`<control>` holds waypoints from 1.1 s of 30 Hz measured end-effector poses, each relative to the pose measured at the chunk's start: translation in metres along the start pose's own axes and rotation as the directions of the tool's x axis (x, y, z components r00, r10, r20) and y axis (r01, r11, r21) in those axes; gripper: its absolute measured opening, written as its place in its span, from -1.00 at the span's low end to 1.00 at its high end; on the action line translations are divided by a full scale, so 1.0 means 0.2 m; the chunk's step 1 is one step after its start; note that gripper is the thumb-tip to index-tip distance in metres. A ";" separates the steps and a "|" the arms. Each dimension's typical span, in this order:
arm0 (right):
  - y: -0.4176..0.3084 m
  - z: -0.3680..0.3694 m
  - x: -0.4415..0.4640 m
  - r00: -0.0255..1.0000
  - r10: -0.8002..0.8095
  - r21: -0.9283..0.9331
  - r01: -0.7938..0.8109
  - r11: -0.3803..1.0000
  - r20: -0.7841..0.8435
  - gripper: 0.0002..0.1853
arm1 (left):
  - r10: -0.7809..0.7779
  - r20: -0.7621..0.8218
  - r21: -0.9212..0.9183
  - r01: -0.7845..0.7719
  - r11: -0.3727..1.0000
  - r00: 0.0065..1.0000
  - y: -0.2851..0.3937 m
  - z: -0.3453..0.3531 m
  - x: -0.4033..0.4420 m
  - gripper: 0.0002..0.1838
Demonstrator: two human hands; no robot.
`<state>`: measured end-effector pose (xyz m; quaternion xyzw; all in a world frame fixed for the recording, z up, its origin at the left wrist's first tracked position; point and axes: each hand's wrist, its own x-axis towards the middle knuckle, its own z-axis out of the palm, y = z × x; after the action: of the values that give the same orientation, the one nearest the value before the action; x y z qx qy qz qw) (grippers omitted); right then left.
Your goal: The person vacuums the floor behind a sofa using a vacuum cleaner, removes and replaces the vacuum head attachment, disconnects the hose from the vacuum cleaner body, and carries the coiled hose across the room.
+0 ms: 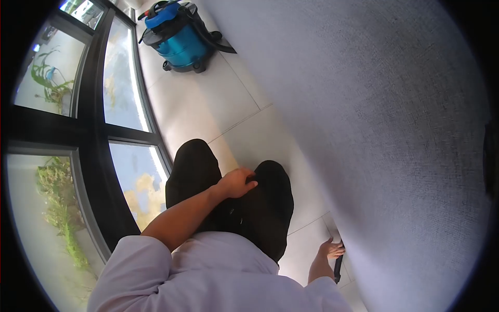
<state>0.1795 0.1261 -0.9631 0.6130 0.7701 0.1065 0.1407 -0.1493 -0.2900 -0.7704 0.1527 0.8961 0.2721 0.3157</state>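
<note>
My left hand (pixel 238 182) rests between my bent knees, touching the dark trousers (pixel 270 197) at the inner side of the right knee. Its fingers are loosely bent and apart, with nothing visible in them. Down at the lower right, my right hand (pixel 331 249) is closed around a black tube-like handle (pixel 338 269), close against the base of the grey fabric-covered furniture (pixel 395 156). That furniture hides the far part of the handle. A blue and black canister vacuum cleaner (pixel 182 44) stands on the floor at the top, its black hose (pixel 221 47) running behind the grey fabric.
Dark-framed glass panes (pixel 125 78) line the left side, with green plants (pixel 62 208) beyond them. Light floor tiles (pixel 208 104) form a narrow strip between the glass and the grey furniture, which fills the right side.
</note>
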 end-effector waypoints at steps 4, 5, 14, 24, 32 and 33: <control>0.19 0.03 0.08 0.985 0.077 0.128 -0.097 0.987 0.154 -0.03 | 0.004 0.016 0.011 -0.005 1.000 1.000 -0.01 -0.01 0.01 -0.50; 0.19 -0.03 0.08 0.992 0.077 0.057 -0.083 0.995 0.101 -0.14 | -0.022 0.019 0.023 0.021 1.000 1.000 0.00 -0.02 0.02 -0.50; 0.93 0.07 -0.12 0.868 0.060 -0.393 0.161 0.905 0.493 -0.66 | -0.077 0.060 0.078 0.072 0.994 0.995 -0.01 -0.02 0.00 -0.54; -0.14 -0.09 -0.49 0.692 -0.718 0.457 0.616 0.641 0.075 -0.09 | -0.096 0.017 0.106 0.093 0.990 0.995 0.03 0.04 0.00 -0.49; 0.10 -0.10 -0.41 0.756 -0.477 0.045 0.514 0.857 0.448 -0.39 | -0.113 -0.004 -0.172 0.110 0.979 0.994 0.02 -0.17 -0.03 -0.42; 0.22 -0.01 -0.36 0.756 -0.438 0.023 0.490 0.871 0.487 -0.31 | -0.121 -0.025 -0.174 0.115 0.978 0.992 0.04 -0.21 -0.04 -0.42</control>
<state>0.2333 0.0660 -0.9400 0.4013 0.8321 -0.0455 0.3801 -0.1687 -0.3039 -0.7353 0.0667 0.8820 0.3322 0.3275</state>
